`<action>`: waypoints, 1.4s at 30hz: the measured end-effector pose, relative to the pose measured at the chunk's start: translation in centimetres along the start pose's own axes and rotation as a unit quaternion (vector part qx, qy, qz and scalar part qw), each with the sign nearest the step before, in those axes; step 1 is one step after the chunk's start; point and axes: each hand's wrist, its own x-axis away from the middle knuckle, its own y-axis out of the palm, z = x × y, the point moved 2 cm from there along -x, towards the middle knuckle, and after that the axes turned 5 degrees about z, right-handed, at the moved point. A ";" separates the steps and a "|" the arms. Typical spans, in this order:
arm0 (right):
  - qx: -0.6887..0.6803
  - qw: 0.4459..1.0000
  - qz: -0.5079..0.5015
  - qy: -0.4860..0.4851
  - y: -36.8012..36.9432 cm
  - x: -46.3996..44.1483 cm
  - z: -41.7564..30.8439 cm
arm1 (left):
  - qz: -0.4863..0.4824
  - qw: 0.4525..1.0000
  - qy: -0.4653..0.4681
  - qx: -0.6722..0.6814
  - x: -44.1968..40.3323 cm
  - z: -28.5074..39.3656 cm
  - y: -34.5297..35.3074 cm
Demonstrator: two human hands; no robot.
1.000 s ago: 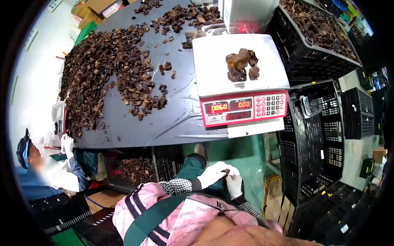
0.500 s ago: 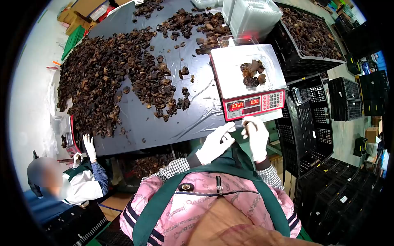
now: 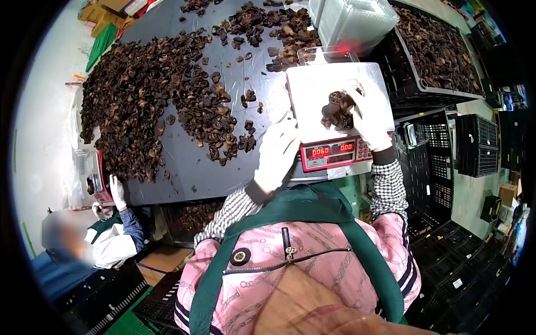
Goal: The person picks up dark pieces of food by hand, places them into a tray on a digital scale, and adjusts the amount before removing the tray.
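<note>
My right hand (image 3: 371,117), in a white glove, is over the right part of the scale's pan (image 3: 312,84), its fingers closed on the edge of a small clump of dark fungus pieces (image 3: 337,110). My left hand (image 3: 277,152), also gloved, is at the scale's left front corner above the table edge; its fingertips are near the pan's side and whether they hold anything is unclear. The red scale display (image 3: 329,152) reads 0.060 and 0.00. Behind the pan lies a clear plastic tray (image 3: 326,54).
A large heap of dark fungus (image 3: 134,100) covers the table's left side. Stacked clear trays (image 3: 357,22) stand behind the scale. A black crate full of fungus (image 3: 435,50) and an empty black crate (image 3: 424,167) are at right. A co-worker (image 3: 114,243) is at left.
Both hands have risen from near my lap to the scale, the right one reaching onto the pan at the fungus clump. The dark piece seen earlier between my fingers no longer shows there.
</note>
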 end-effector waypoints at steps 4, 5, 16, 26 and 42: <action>0.046 0.996 -0.019 -0.070 -1.1 -0.5 0.7 | -0.068 0.997 0.043 0.013 -5.6 0.7 5.1; 0.004 0.999 -0.017 -0.035 -1.4 -0.5 0.9 | -0.099 0.993 0.053 0.015 -6.1 0.1 6.8; 0.037 0.987 0.087 0.132 0.1 2.8 1.7 | -0.139 0.985 0.098 -0.035 -8.3 -3.2 12.3; -0.013 0.984 0.081 0.156 1.5 3.5 2.6 | -0.113 0.974 0.158 -0.114 -8.2 -1.7 11.7; 0.020 0.998 0.017 0.064 -1.5 1.3 -0.8 | -0.132 0.608 -0.376 0.687 -3.5 -3.8 0.0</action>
